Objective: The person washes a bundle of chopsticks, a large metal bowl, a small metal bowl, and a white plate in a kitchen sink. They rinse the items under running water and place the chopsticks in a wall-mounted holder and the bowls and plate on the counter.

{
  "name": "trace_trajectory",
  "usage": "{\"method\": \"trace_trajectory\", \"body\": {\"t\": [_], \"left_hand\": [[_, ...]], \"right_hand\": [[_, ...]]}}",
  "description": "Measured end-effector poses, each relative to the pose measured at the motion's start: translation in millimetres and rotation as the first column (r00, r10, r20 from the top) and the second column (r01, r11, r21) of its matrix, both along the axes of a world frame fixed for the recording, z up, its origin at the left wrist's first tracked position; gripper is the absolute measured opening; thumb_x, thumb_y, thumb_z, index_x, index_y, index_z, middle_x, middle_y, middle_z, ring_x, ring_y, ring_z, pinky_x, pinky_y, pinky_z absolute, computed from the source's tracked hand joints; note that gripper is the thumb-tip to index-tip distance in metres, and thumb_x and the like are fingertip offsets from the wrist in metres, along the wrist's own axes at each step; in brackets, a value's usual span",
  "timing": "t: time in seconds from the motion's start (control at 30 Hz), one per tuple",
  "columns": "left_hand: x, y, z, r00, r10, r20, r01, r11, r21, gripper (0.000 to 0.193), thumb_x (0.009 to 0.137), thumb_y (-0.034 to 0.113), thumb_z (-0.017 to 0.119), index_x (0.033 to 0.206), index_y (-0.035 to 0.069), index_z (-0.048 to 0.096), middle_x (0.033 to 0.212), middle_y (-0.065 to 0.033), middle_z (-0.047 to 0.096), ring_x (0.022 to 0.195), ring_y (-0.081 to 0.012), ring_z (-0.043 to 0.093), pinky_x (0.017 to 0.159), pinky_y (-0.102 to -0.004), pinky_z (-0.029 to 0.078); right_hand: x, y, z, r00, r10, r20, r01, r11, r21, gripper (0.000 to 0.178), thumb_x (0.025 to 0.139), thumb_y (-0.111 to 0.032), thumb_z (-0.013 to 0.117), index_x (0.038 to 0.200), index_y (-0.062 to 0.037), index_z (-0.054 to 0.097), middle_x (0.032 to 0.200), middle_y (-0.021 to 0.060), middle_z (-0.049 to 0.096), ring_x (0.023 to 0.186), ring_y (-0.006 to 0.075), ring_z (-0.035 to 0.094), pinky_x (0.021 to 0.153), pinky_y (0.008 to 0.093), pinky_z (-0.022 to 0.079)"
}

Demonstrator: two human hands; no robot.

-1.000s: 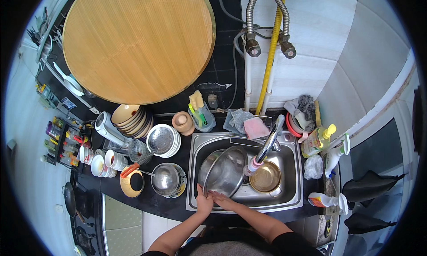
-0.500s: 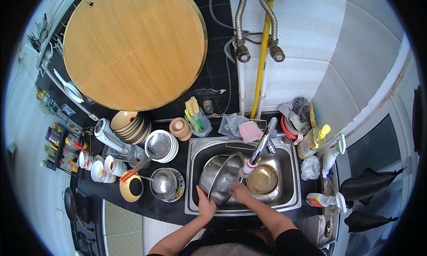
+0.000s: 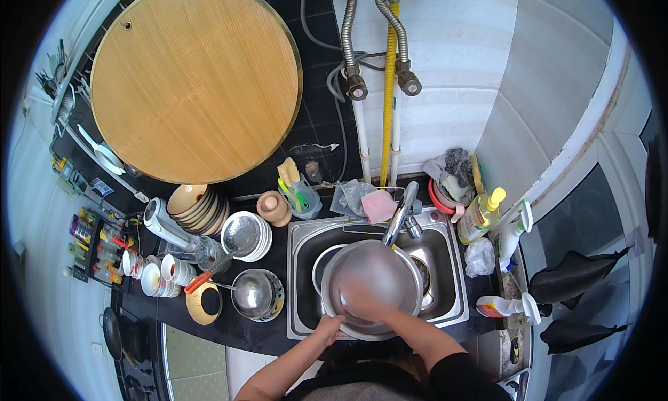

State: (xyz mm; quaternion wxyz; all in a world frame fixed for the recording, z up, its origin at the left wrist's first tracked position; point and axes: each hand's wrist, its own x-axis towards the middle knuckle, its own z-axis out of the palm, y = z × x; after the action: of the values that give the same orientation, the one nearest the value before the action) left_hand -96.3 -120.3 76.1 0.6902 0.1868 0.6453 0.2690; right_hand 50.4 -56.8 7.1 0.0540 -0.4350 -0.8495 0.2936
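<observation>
Over the sink (image 3: pixel 457 289), a round steel bowl (image 3: pixel 391 274), lacking any long axis, lies 1–2 o'clock from the left hand (image 3: pixel 328 328), which grips its 7–8 o'clock rim; right hand (image 3: pixel 363 302), blurred, is nearer bowl centre, grasp indeterminable.

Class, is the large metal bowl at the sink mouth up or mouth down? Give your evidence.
Mouth up: the large metal bowl shows its inside to the downward-looking camera, with the right hand blurred within its rim.
</observation>
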Motion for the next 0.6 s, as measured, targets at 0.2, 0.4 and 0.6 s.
{"method": "trace_trajectory", "body": {"t": [0.2, 0.4, 0.6], "left_hand": [[-0.3, -3.9, 6.1, 0.999, 0.014, -0.029, -0.014, 1.000, 0.002, 0.024, 0.073, 0.003, 0.051, 0.095, -0.008, 0.049, 0.081, -0.0142, 0.055, 0.068, -0.0258, 0.060, 0.054, -0.0349, 0.054], [6.5, 2.4, 10.3, 0.999, 0.042, 0.034, -0.042, 0.999, -0.001, 0.027, 0.072, 0.003, 0.052, 0.097, -0.007, 0.048, 0.085, -0.0161, 0.056, 0.070, -0.0255, 0.060, 0.054, -0.0351, 0.055], [3.6, -0.5, 14.1, 0.982, 0.017, -0.189, 0.011, 0.989, 0.144, 0.056, 0.071, 0.001, 0.050, 0.122, 0.002, 0.026, 0.103, -0.0184, 0.050, 0.081, -0.0303, 0.058, 0.048, -0.0358, 0.054]], "right_hand": [[25.0, 2.8, -84.1, 0.941, -0.337, 0.015, 0.336, 0.936, -0.108, 0.074, 0.077, -0.043, 0.049, 0.131, -0.0021, 0.021, 0.137, 0.0182, 0.017, 0.127, 0.0336, 0.016, 0.100, 0.0492, 0.015], [-9.7, -11.9, 10.1, 0.985, 0.027, -0.173, -0.004, 0.991, 0.135, 0.065, 0.079, -0.040, 0.047, 0.129, -0.0034, 0.026, 0.132, 0.0194, 0.025, 0.119, 0.0341, 0.029, 0.096, 0.0521, 0.020], [25.4, -11.8, -117.5, 0.987, -0.109, 0.119, 0.126, 0.982, -0.143, 0.070, 0.077, -0.045, 0.048, 0.131, -0.0083, 0.023, 0.135, 0.0201, 0.019, 0.125, 0.0341, 0.020, 0.098, 0.0493, 0.019]]}}
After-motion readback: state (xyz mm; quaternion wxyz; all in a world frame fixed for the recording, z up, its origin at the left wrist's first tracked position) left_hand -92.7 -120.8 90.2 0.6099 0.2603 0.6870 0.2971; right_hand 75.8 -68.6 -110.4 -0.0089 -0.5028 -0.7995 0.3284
